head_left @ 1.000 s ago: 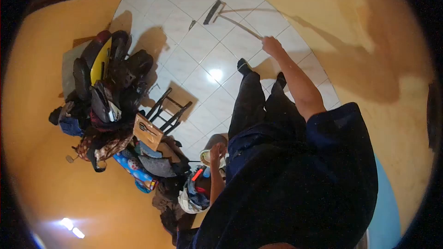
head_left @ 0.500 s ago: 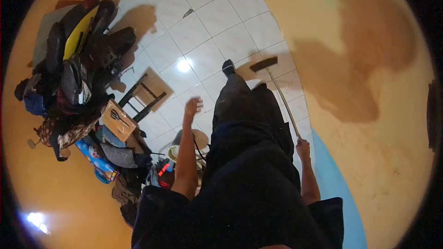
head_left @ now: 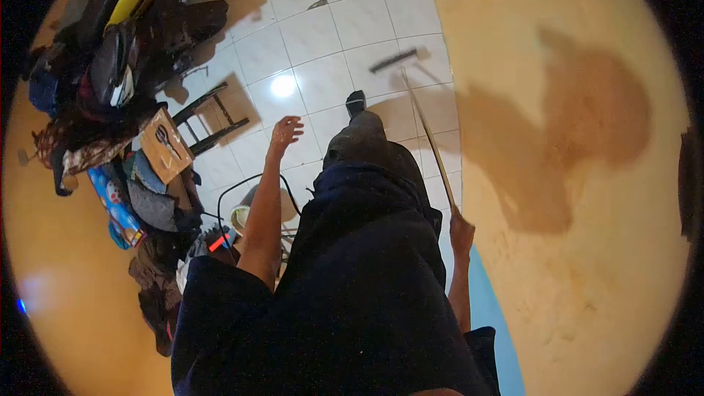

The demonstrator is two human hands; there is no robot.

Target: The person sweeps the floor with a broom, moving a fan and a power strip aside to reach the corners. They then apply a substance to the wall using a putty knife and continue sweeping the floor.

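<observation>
Broom handle (head_left: 431, 139) inside right grip (head_left: 461, 233).

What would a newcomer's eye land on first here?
Probably the large shadow on the yellow wall at the picture's right. Next, the long-handled broom in the right hand, angled toward the white floor tiles. A dark, cluttered heap fills the upper left.

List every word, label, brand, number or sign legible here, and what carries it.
None can be read.
Blue patterned item: any print is too small and blurred.
Wooden stool top: dark shapes, no legible letters.
Long-handled floor tool: no lettering visible.
</observation>
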